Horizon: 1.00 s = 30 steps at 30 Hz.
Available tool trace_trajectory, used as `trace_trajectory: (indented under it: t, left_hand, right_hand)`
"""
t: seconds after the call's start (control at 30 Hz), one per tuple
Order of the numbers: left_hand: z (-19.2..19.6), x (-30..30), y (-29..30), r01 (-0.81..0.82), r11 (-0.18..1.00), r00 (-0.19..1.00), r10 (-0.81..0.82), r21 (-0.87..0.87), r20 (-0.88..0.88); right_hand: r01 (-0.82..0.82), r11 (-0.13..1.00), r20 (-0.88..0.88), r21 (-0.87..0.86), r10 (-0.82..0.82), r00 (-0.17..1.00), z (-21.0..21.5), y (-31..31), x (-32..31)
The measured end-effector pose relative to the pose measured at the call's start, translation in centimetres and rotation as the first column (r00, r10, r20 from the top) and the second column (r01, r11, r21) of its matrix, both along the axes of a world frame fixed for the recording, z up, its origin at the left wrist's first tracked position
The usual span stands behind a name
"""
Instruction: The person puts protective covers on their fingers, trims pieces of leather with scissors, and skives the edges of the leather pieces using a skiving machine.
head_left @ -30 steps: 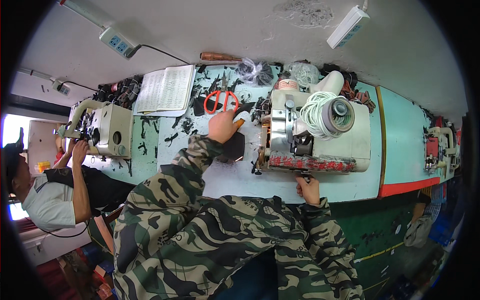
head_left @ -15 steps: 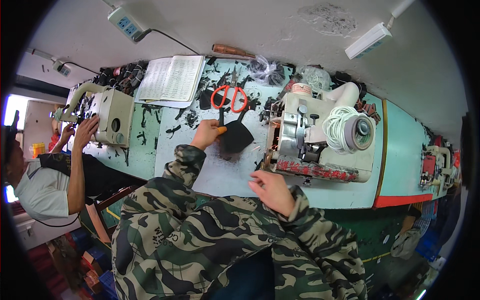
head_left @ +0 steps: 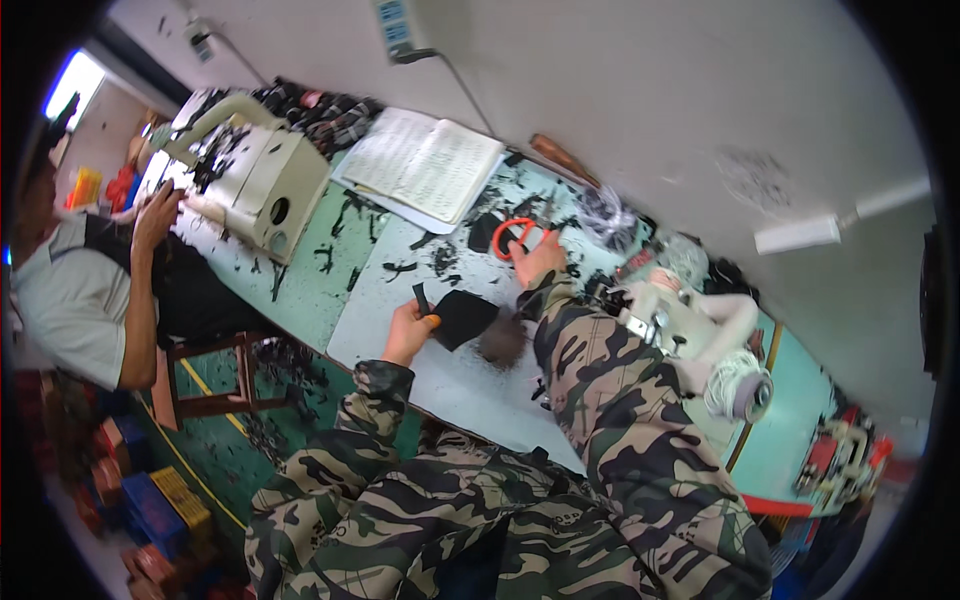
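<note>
A flat black piece of material [head_left: 468,318] with a narrow strip at its upper corner is pinched in my left hand [head_left: 405,335], low over the table. Something orange covers that hand's thumb tip. Farther back, my right hand [head_left: 541,262] has its fingers closed at the red handles of a pair of scissors [head_left: 504,238]. The blades point toward the wall, partly hidden behind the hand. Another black piece [head_left: 483,232] lies beside the scissors. My right sleeve hides part of the sewing machine [head_left: 690,325] on the right.
Black scraps [head_left: 440,258] litter the table [head_left: 375,320]. An open notebook [head_left: 425,165] lies at the back, near a wooden-handled tool [head_left: 563,160] and a plastic bag [head_left: 605,220]. A cone of white cord [head_left: 740,388] stands right. At left, another person [head_left: 80,290] works at a second machine [head_left: 265,190].
My right hand has moved from beside the machine to the scissors and closed on their handles. My left hand still holds the black piece, now turned. The whole view has tilted and shifted.
</note>
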State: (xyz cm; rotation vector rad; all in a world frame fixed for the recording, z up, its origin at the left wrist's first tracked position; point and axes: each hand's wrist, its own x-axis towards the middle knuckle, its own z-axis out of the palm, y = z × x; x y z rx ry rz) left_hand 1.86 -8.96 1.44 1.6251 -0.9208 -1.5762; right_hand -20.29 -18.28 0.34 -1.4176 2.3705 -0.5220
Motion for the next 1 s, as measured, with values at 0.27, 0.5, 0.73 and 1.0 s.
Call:
trace_trajectory:
  t: [0.27, 0.5, 0.73, 1.0]
  left_hand:
    - [-0.1, -1.3, -0.2, -0.005, 1.0, 0.999, 0.005, 0.011, 0.037]
    - [3.4, -0.5, -1.0, -0.135, 0.99, 0.95, 0.137, 0.025, -0.282]
    - [10.1, -4.1, -0.7, -0.027, 0.985, 0.947, -0.03, -0.171, -0.32]
    - [12.6, -10.3, 1.0, 0.301, 0.919, 0.847, -0.381, -0.255, -0.371]
  right_hand:
    - [0.03, 0.97, 0.654, 0.242, -0.186, 0.734, 2.6, -3.0, -0.6]
    - [0.064, 0.998, 0.976, -0.025, 0.01, 0.217, 10.5, 8.8, 1.5]
    - [-0.307, 0.952, 0.894, -0.005, 0.142, 0.426, 15.0, 24.2, -3.0]
    - [-0.216, 0.976, 0.754, -0.035, 0.168, 0.635, 16.9, 26.6, -4.7]
